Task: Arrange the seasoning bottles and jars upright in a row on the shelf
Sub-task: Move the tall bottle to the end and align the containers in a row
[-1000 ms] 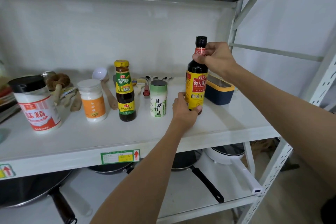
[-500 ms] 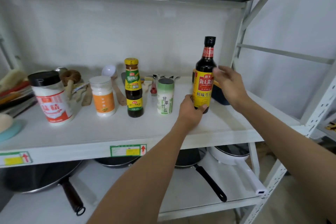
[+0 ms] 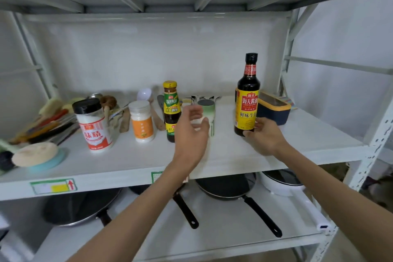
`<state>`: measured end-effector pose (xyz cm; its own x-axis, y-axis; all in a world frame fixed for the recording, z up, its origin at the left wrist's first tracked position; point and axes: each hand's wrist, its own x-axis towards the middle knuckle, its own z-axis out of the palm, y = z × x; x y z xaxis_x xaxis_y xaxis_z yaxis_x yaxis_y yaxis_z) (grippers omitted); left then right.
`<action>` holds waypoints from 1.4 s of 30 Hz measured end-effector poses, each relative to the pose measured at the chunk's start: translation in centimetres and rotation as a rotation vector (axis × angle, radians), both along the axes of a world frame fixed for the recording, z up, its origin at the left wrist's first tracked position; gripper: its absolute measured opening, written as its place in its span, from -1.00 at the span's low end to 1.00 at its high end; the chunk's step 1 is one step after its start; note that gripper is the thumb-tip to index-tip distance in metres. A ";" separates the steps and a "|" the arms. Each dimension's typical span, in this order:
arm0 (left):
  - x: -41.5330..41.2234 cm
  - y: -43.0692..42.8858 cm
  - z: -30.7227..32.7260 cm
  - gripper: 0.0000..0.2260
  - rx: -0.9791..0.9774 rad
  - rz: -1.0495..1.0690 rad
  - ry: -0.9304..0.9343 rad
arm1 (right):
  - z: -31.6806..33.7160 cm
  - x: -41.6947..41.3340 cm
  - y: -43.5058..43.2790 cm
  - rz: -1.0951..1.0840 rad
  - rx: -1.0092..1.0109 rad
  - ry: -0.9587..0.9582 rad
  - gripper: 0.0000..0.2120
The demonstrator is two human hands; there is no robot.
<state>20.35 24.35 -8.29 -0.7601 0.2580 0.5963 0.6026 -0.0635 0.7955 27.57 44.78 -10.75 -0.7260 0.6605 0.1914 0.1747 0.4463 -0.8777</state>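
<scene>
A: Status at this frame?

B: Five containers stood upright in a row on the shelf (image 3: 244, 155), mid-frame. Left to right: the big MSG jar (image 3: 93, 125), the orange-label jar (image 3: 143, 121), the small sauce bottle (image 3: 171, 110), the green-lid shaker (image 3: 207, 117), and the tall soy sauce bottle (image 3: 247, 100) right of centre.

A: Hands?

B: The right hand (image 3: 265, 136) was at the base of the soy sauce bottle, fingertips touching the lower label, loosely cupped rather than clamped. The left hand (image 3: 192, 134) was blurred in front of the shaker, fingers spread open, holding nothing as far as I could tell.

A: Step?

B: My read: final alignment of the soy sauce bottle. It sat apart from the shaker, a wider gap than between the others.

A: How to do it well?

B: Slide it from the base, not the neck; it's tall and could tip. Keep the left hand clear of the shaker and the small sauce bottle just beside it. Mind the blue-and-yellow box (image 3: 274, 110) right behind.
</scene>
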 end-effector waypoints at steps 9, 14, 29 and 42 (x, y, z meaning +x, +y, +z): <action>-5.0 -6.0 -4.8 -0.42 -0.354 0.200 -0.036 | 0.3 -2.3 -1.0 -0.128 0.008 0.116 -0.41; -6.0 -4.4 -4.4 -0.34 -0.349 0.187 -0.151 | -0.3 -2.7 -0.1 -0.158 0.117 0.103 -0.49; -8.6 -4.4 -4.6 -0.62 -0.279 0.162 -0.238 | 0.3 0.5 2.7 -0.215 0.220 0.025 -0.51; -9.0 -4.1 -5.0 -0.68 -0.285 0.160 -0.214 | 0.3 1.4 2.8 -0.242 0.195 -0.087 -0.22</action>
